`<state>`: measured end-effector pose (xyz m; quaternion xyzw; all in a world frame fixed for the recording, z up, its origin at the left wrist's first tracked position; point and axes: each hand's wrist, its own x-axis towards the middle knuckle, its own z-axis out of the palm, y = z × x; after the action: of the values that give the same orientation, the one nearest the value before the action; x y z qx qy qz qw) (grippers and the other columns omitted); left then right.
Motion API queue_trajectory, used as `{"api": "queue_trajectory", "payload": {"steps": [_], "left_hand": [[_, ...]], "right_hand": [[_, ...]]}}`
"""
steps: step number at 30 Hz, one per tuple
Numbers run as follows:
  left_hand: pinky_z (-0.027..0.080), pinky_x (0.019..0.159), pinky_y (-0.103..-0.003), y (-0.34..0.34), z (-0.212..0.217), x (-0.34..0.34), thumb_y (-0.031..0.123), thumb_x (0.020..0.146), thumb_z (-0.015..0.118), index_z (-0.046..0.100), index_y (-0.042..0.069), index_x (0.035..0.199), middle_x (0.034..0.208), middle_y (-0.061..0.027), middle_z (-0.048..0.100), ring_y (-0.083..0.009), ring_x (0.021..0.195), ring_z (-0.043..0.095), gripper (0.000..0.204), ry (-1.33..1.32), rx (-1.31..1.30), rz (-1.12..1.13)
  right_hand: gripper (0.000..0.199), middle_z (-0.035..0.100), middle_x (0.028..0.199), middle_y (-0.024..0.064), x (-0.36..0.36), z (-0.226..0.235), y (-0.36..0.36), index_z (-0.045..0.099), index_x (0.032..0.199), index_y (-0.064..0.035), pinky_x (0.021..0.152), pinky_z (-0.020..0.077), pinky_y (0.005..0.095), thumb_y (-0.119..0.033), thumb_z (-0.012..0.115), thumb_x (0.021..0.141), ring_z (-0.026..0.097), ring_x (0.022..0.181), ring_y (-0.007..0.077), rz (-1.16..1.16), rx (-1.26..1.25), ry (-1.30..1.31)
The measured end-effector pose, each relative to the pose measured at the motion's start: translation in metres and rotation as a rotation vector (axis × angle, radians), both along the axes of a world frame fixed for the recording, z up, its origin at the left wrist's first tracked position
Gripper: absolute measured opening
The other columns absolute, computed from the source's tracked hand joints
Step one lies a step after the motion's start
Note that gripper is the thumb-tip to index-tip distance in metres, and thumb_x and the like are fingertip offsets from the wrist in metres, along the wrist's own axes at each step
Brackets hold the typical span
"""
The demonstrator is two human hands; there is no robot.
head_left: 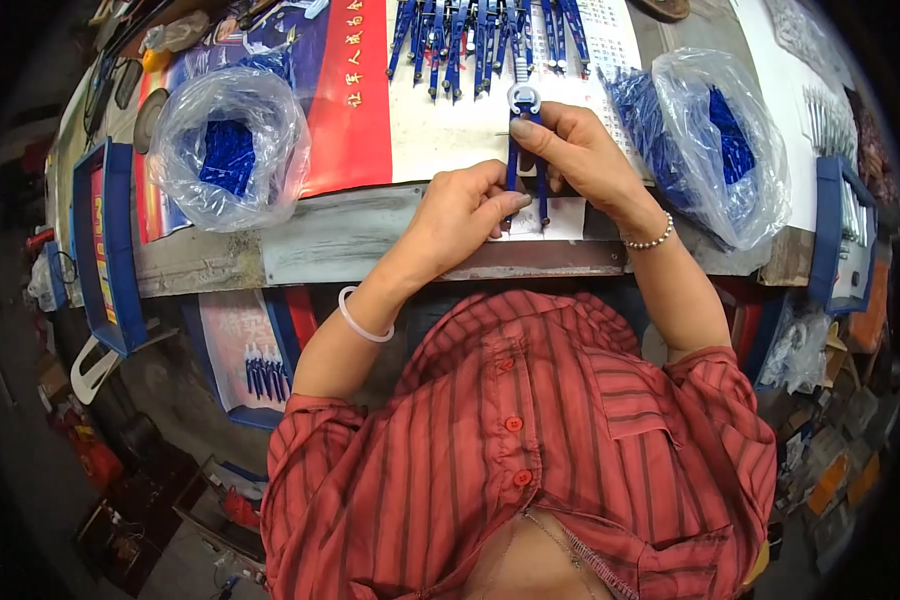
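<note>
Between my hands is a blue two-legged tool (513, 170) with a pale rounded head, shaped much like a drawing compass. Its head points away from me and its legs come toward the table's front edge. My right hand (588, 155) is closed around the upper part, thumb just below the head. Lower down, my left hand (467, 212) pinches the left leg near its end; the fingertips partly hide it. Just beyond the head lies a row of similar blue tools (457, 50), their ends toward me.
Open plastic bags of blue parts stand at left (280, 160) and right (765, 190). Blue trays hang at the table's left (118, 250) and right (828, 235) ends. Below the table edge at left, a tray (232, 375) holds several blue tools. A printed poster (350, 140) covers the tabletop.
</note>
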<state>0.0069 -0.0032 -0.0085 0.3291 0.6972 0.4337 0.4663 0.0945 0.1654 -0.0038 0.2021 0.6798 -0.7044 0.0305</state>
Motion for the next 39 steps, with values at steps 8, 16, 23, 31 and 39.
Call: {"api": "queue_trajectory", "payload": {"steps": [8,16,23,31,39], "left_hand": [[0.046,0.05,-0.025,0.0,-0.004,0.0,0.012,0.085,0.064,0.059,-0.002,0.082,0.063,-0.0049,0.06,-0.0091,0.053,0.057,0.015,-0.038,0.058,0.054],[0.046,0.05,-0.025,0.001,0.0,0.0,0.012,0.085,0.064,0.059,-0.002,0.083,0.063,-0.0056,0.06,-0.0093,0.053,0.057,0.015,-0.031,0.041,0.043],[0.045,0.048,-0.026,0.002,0.0,0.0,0.013,0.084,0.065,0.058,-0.002,0.081,0.06,-0.006,0.059,-0.0101,0.051,0.057,0.016,0.015,0.051,0.037],[0.044,0.048,-0.027,0.002,-0.005,0.001,0.013,0.084,0.065,0.057,-0.002,0.079,0.059,-0.0071,0.059,-0.0112,0.05,0.057,0.018,0.032,0.058,0.046],[0.044,0.048,-0.028,0.001,-0.006,0.003,0.013,0.084,0.065,0.057,-0.002,0.078,0.058,-0.0078,0.058,-0.0121,0.05,0.057,0.018,0.048,0.063,0.055]], "right_hand": [[0.029,0.059,0.074,-0.0025,-0.001,-0.001,-0.003,0.06,0.098,-0.0045,0.044,0.038,0.0143,-0.032,0.058,0.091,0.048,0.051,0.0007,-0.016,0.022,0.041],[0.03,0.059,0.077,-0.0013,0.001,0.0,-0.003,0.06,0.104,-0.0035,0.044,0.0385,0.0143,-0.03,0.061,0.09,0.047,0.052,0.0007,-0.04,-0.039,0.016],[0.03,0.059,0.08,-0.001,0.004,-0.007,-0.001,0.061,0.106,-0.003,0.045,0.0395,0.0149,-0.027,0.064,0.088,0.048,0.054,0.0009,-0.101,-0.108,0.062],[0.03,0.06,0.083,-0.0013,0.002,-0.011,0.0,0.061,0.107,-0.0024,0.045,0.0404,0.0157,-0.022,0.067,0.085,0.05,0.059,0.002,-0.114,-0.068,0.048],[0.029,0.059,0.083,-0.0019,0.002,-0.009,-0.001,0.061,0.105,-0.0024,0.046,0.0402,0.0164,-0.017,0.07,0.082,0.05,0.058,0.0027,-0.116,-0.091,0.053]]}}
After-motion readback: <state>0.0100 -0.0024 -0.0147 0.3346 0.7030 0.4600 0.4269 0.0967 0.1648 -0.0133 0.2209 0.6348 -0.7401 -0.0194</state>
